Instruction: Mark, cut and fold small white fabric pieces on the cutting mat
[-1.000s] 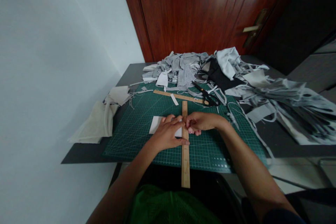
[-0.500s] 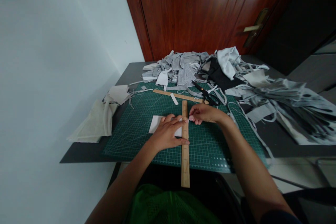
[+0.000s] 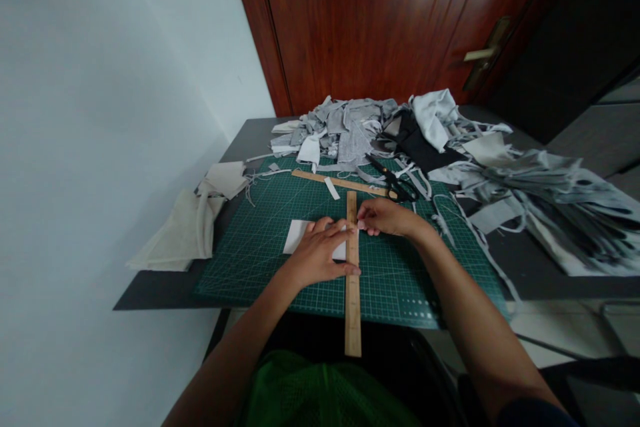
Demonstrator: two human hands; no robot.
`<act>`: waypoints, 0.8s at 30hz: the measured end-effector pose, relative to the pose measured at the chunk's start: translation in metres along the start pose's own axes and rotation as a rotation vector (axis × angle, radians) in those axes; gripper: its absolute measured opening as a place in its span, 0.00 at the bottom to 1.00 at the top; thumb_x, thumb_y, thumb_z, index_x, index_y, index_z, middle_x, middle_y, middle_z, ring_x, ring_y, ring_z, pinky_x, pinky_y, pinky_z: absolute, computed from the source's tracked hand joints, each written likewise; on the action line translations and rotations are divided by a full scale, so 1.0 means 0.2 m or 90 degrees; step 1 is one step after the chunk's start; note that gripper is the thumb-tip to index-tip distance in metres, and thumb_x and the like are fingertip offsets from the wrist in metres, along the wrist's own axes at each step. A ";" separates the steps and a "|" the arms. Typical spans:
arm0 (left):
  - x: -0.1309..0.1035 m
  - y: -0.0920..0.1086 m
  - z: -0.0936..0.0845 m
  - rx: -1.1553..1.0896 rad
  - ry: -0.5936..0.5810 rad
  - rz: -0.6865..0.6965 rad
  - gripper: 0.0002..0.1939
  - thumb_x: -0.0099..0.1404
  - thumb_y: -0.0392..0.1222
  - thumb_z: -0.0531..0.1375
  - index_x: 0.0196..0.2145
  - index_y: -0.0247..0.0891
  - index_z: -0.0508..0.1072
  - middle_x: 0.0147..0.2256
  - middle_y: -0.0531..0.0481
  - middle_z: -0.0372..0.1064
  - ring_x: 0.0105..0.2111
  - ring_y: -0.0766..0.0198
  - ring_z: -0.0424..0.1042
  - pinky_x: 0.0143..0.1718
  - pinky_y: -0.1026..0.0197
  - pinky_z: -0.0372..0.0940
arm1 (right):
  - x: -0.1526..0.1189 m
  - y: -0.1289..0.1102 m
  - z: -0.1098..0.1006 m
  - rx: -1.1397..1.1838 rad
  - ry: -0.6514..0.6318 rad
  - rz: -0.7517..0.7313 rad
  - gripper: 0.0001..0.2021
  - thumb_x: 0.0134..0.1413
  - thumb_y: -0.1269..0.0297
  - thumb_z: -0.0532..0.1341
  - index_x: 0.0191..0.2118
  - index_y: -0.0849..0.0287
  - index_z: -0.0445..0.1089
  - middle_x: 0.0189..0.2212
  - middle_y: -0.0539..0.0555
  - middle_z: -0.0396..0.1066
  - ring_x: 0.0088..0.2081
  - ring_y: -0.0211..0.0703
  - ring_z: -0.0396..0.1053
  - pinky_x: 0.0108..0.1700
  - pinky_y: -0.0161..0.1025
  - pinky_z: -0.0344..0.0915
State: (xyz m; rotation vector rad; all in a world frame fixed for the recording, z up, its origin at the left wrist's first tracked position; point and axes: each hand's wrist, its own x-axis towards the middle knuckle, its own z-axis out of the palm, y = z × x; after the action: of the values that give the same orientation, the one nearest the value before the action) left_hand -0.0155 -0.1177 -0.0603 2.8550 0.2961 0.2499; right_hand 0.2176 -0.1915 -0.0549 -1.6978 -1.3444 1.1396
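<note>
My left hand [image 3: 320, 250] lies with its fingers spread over a white rectangular piece [image 3: 295, 236] and a wooden ruler [image 3: 353, 307]. Its fingertips and thumb press on the ruler, which crosses the white piece's right end and sticks out past the mat's near edge. At the ruler's right edge, my right hand [image 3: 383, 217] has thumb and fingers pinched together beside the narrow end of the white piece. What the pinch holds, if anything, is too small to make out. Under both hands is a green cutting mat [image 3: 400, 273].
Black scissors [image 3: 400, 188], a second wooden ruler [image 3: 320, 177] and a small white strip [image 3: 332, 188] lie beyond my hands. Grey fabric scraps [image 3: 350, 121] are heaped at the back. Stacked grey cloth [image 3: 565, 193] sits right; cream cloth [image 3: 180, 233] hangs over the left edge.
My right hand has shifted slightly left, and its fingertips are now against the ruler's right edge. My left hand and the ruler have stayed in place.
</note>
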 end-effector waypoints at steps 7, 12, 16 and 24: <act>0.00 0.00 0.00 -0.001 0.002 -0.004 0.41 0.60 0.67 0.66 0.65 0.47 0.66 0.63 0.44 0.64 0.60 0.41 0.59 0.57 0.42 0.58 | 0.00 0.01 -0.01 -0.051 -0.002 -0.018 0.03 0.52 0.70 0.64 0.34 0.59 0.69 0.20 0.46 0.69 0.22 0.39 0.69 0.25 0.33 0.64; 0.00 0.00 0.00 0.005 0.002 -0.003 0.40 0.60 0.66 0.66 0.64 0.47 0.66 0.62 0.45 0.65 0.59 0.42 0.60 0.56 0.43 0.58 | 0.01 0.02 0.00 -0.052 -0.008 -0.013 0.03 0.53 0.71 0.64 0.34 0.59 0.70 0.20 0.47 0.70 0.23 0.39 0.70 0.24 0.33 0.65; 0.00 0.00 0.00 0.005 0.003 -0.001 0.40 0.60 0.67 0.66 0.65 0.47 0.66 0.63 0.45 0.64 0.59 0.43 0.60 0.56 0.44 0.58 | 0.01 0.02 0.01 -0.049 -0.009 0.017 0.04 0.52 0.72 0.64 0.34 0.59 0.69 0.21 0.47 0.71 0.23 0.39 0.70 0.24 0.33 0.65; 0.00 -0.01 0.01 -0.007 -0.005 -0.006 0.36 0.60 0.66 0.66 0.61 0.48 0.70 0.64 0.44 0.64 0.60 0.42 0.59 0.58 0.42 0.57 | -0.06 -0.02 0.03 0.019 -0.225 0.043 0.07 0.48 0.66 0.68 0.33 0.60 0.72 0.23 0.47 0.72 0.23 0.35 0.70 0.26 0.32 0.68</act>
State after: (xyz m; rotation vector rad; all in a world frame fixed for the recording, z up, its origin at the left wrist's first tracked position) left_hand -0.0157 -0.1164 -0.0620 2.8421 0.3063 0.2379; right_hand 0.2090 -0.2017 -0.0507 -1.5798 -1.4775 1.5450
